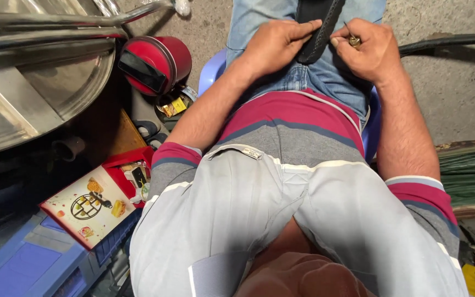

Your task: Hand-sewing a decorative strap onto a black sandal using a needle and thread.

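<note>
Our left hand (273, 47) grips the black rubber tube (319, 30) on our lap | our right hand (370, 48) pinches a small brass valve piece (353, 39) beside it | red tin (155, 63) left.

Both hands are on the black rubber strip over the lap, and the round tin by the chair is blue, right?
Not quite: the head view shows the round tin is red. Both hands, left and right, are on the black rubber strip.
</note>
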